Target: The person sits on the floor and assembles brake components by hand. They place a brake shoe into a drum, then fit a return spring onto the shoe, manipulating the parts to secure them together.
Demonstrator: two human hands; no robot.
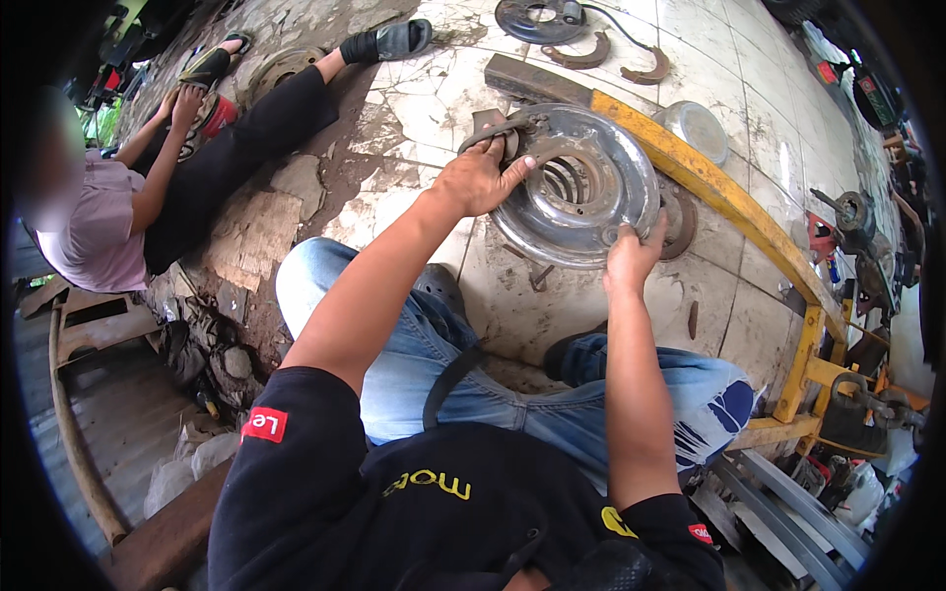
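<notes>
A round metal brake backing plate point(629, 177) with a wide centre hole is between my hands, just above the tiled floor. My left hand point(478, 177) grips its left edge, thumb stretched toward the hole. Beside those fingers a dark, curved piece point(493, 135) sticks out; some of it is hidden. At the lower right rim, my right hand point(634, 258) holds the plate with thumb and fingers. A rusty curved brake shoe point(680, 225) shows partly from behind the plate's right side. Near the plate's lower edge, a small bolt point(540, 278) stands on the tiles.
Beyond the plate are two brake shoes point(581, 53) and another backing plate point(537, 20) with a cable. A yellow metal frame point(724, 177) runs along the right, next to a clear round container point(696, 130). At left another person point(108, 207) sits with legs stretched out.
</notes>
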